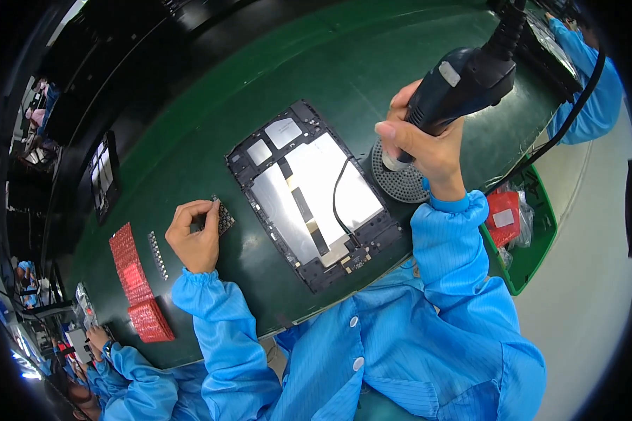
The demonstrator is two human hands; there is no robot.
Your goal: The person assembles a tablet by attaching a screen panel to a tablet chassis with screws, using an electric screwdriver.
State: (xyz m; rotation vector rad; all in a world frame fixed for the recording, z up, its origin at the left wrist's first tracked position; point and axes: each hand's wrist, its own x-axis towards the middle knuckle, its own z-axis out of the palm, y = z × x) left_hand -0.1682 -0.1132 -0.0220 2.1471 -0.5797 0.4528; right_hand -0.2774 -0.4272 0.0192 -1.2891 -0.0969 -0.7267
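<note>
My right hand (pixel 432 144) is wrapped round a corded black electric screwdriver (pixel 456 91), tilted so that its pale lower end hangs over a round grey tray full of small holes (pixel 404 184). Further left, my left hand (pixel 195 237) pinches the edge of a small dark circuit board (pixel 225 219) against the green tabletop. Between my hands lies an opened tablet-like device (pixel 309 196), with a black frame and silver panels. A thin black cable (pixel 336 200) curves across its right panel to a small board at its near end. Whether the screwdriver's bit touches the tray is hidden.
Red bubble wrap (pixel 128 270) and a strip of small parts (pixel 158 255) lie left on the green table (pixel 274 77). A second device (pixel 104 175) is farther off. A green bin (pixel 541 245) stands right, below the screwdriver's cord (pixel 586 91). Other people sit at both sides.
</note>
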